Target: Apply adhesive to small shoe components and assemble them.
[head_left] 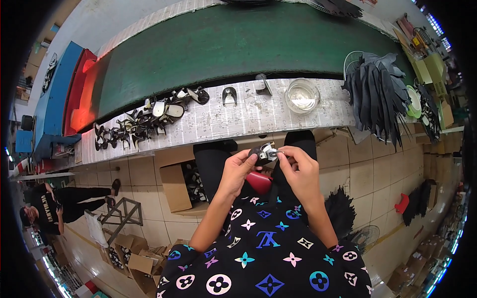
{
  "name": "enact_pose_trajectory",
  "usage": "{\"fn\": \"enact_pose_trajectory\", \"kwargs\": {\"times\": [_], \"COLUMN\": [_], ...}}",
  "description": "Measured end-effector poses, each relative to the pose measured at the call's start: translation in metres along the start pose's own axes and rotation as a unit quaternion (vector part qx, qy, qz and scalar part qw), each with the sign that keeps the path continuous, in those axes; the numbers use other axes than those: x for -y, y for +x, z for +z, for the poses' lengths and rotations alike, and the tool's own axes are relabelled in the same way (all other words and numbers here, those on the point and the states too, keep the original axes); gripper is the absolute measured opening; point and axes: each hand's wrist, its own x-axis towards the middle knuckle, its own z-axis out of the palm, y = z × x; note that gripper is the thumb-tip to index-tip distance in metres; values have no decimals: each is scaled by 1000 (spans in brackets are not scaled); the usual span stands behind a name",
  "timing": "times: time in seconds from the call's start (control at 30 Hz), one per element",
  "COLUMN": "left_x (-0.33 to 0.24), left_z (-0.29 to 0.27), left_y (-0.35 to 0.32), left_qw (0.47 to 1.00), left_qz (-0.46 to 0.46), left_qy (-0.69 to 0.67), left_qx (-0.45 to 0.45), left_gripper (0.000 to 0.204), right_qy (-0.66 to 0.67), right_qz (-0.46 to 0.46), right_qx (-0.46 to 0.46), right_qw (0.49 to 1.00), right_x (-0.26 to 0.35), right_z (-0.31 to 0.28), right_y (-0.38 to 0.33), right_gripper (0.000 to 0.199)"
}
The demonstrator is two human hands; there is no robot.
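Observation:
Above my lap, just off the front edge of the bench, my left hand (234, 174) is closed around a small shoe heel (263, 153), dark outside with white showing at its top. From the other side, my right hand (301, 174) pinches at the heel's white part with thumb and forefinger. Whether those fingertips hold a separate bit of material is too small to tell. On the bench stand two lone black heels (229, 96), and left of them is a pile of similar black-and-white heels (136, 124). A clear round bowl (302, 97) sits to their right.
A green conveyor belt (223, 47) runs behind the paper-covered ledge (213, 119). Blue and red machinery (72, 89) stands at left. Black strips (375, 94) hang over a wire basket at right. An open carton (174, 187) of heels is below the ledge. Another person (47, 206) is far left.

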Motion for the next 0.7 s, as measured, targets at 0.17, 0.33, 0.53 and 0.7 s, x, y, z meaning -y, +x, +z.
{"fn": "enact_pose_trajectory", "kwargs": {"times": [0.17, 0.33, 0.53, 0.7], "left_x": [1, -1, -1, 0], "left_z": [-2, -2, -2, -4], "left_y": [1, 1, 1, 1], "left_qw": [1000, 1000, 1000, 1000], "left_qz": [3, 7, 0, 4], "left_qy": [3, 4, 0, -9], "left_qx": [0, -2, -6, -1], "left_gripper": [25, 23, 23, 24], "right_qy": [-18, -29, -69, -98], "right_qz": [-26, -30, -53, -64], "right_qx": [13, 16, 7, -17], "right_qw": [999, 999, 996, 993], "right_x": [-1, -1, -4, -8], "right_z": [8, 10, 7, 1], "right_y": [1, 0, -1, -1], "right_gripper": [12, 11, 10, 11]}}
